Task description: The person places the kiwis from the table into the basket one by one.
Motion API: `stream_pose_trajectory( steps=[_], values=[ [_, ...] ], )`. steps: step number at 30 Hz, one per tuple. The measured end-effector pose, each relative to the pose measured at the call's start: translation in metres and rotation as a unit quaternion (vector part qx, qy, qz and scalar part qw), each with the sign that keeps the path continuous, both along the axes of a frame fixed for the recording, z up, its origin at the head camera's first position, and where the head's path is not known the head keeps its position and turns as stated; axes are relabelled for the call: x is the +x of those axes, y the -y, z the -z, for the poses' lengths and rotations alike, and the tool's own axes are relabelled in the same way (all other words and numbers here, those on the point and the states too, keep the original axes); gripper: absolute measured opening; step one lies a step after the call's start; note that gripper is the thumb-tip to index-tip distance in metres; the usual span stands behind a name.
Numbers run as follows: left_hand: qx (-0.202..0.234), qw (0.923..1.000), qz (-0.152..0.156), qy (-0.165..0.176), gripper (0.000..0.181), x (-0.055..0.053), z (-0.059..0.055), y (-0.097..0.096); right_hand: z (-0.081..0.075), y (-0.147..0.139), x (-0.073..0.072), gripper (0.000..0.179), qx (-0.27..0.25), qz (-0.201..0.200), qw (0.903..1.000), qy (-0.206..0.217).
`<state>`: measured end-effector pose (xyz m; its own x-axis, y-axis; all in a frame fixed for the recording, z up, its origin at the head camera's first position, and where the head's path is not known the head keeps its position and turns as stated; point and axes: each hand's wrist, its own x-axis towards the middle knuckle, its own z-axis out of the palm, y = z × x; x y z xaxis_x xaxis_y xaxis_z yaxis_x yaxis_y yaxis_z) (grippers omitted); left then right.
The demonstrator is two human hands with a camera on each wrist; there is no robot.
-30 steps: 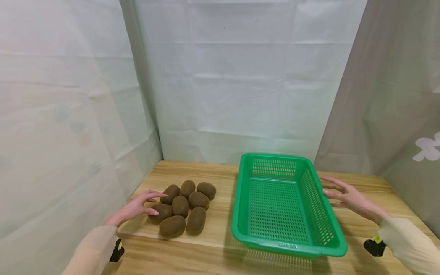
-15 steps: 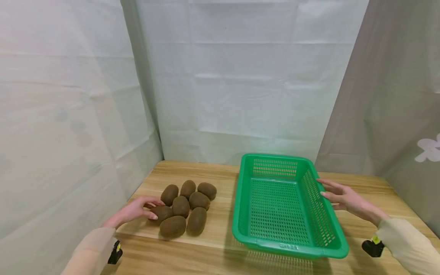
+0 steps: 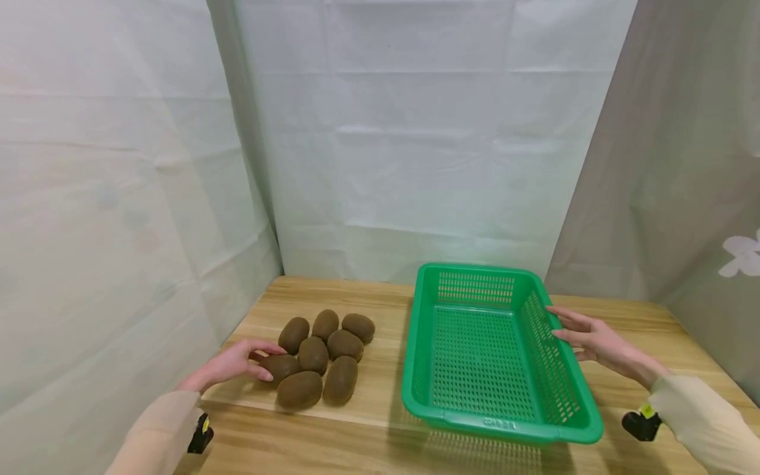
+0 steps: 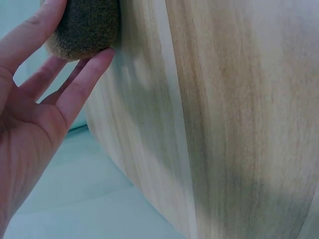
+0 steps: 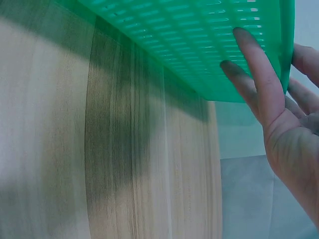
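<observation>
In the head view, my left hand (image 3: 236, 361) is at the left end of a group of kiwis. Its thumb and fingers curl round the leftmost kiwi (image 3: 280, 371), brown and fuzzy. The left wrist view shows this kiwi (image 4: 88, 30) between thumb and fingertips, close to the wood. Across the table, my right hand (image 3: 600, 343) grips the right rim of a green plastic basket (image 3: 469, 423). Seen from the right wrist, some fingers lie against the slotted outer wall (image 5: 184, 45) while others reach over the rim. Inside the basket only its perforated floor shows.
Several more kiwis lie close together beside the held one, among them a front kiwi (image 3: 299, 390) and a back right kiwi (image 3: 358, 327). The wooden table (image 3: 309, 442) is bounded by a pale cloth (image 3: 415, 165) behind and hanging cloths at both sides.
My left hand has lowered slightly and closed round the leftmost kiwi. My right hand has moved a little left onto the basket's rim. Little differs over the last half second.
</observation>
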<state>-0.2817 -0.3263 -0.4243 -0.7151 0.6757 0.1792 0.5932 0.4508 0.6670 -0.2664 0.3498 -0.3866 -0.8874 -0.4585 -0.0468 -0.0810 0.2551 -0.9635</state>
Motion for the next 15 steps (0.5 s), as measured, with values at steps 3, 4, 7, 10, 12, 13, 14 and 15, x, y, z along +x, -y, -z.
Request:
stream_pose_trajectory(
  steps=[3,4,7,10,12,13,14,15],
  values=[
    [0.003,0.9999,0.001,-0.01,0.04,-0.0002,-0.0011,-0.0006,-0.0019,-0.0008,-0.0013,0.061,-0.008,-0.002,1.0,0.006],
    [0.003,0.9999,0.0,-0.011,0.039,0.0,-0.0014,-0.0007,-0.0025,-0.001,-0.0016,0.061,-0.01,-0.002,0.9999,0.008],
    [0.006,0.9999,-0.005,-0.009,0.039,0.0007,-0.0012,-0.0007,-0.0031,-0.0009,-0.0017,0.062,-0.012,-0.002,0.9999,0.011],
    [0.009,0.9998,-0.018,-0.008,0.039,0.0028,-0.0019,0.0004,-0.0015,-0.0012,-0.0017,0.061,-0.01,-0.001,0.9999,0.012],
    [0.013,0.9995,-0.028,-0.009,0.039,0.0042,-0.0035,0.0013,-0.0002,-0.0017,-0.0019,0.061,-0.009,0.0,0.9999,0.012],
    [0.014,0.9992,-0.036,-0.008,0.04,0.0049,-0.005,0.0017,0.0005,-0.0021,-0.0022,0.061,-0.01,0.002,0.9999,0.012],
    [0.017,0.9989,-0.043,-0.009,0.04,0.0053,-0.0068,0.0019,0.0008,-0.0024,-0.0024,0.061,-0.01,0.002,0.9999,0.011],
    [0.02,0.9985,-0.05,-0.006,0.04,0.0055,-0.0087,0.0022,0.001,-0.0027,-0.0026,0.061,-0.009,0.004,0.9999,0.008]
  ],
)
